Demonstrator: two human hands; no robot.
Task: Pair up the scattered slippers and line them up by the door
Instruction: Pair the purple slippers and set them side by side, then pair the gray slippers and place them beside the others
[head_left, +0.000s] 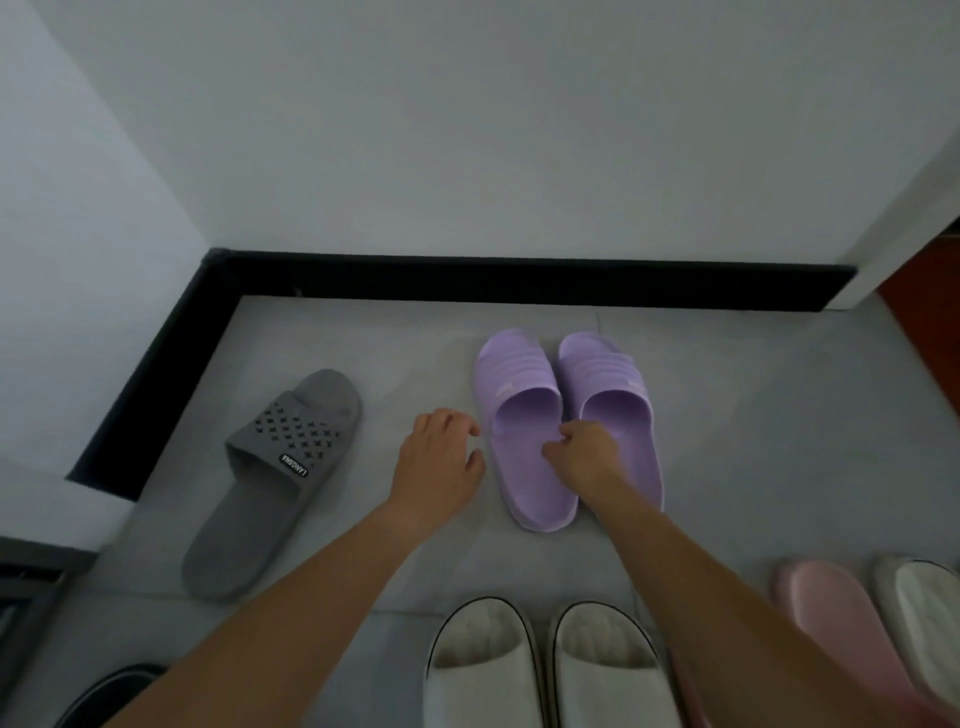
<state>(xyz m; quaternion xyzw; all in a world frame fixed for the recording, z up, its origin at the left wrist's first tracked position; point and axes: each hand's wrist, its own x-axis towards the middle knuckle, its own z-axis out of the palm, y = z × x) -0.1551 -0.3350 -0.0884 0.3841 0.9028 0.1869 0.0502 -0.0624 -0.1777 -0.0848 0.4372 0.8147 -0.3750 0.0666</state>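
Note:
Two purple slippers stand side by side on the grey floor, toes toward the wall: the left purple slipper (524, 415) and the right purple slipper (618, 400). My right hand (582, 449) has curled fingers between them, apparently pinching their inner edges. My left hand (441, 457) hovers just left of the pair, fingers relaxed and spread, holding nothing. A single grey slipper (275, 478) with a perforated strap lies at the left, tilted.
A black skirting board (519, 280) runs along the white wall ahead and down the left. A white pair of slippers (540, 670) sits at the bottom. A pink slipper (841, 623) and another white slipper (930, 608) lie at the right. A dark object (114, 691) shows bottom left.

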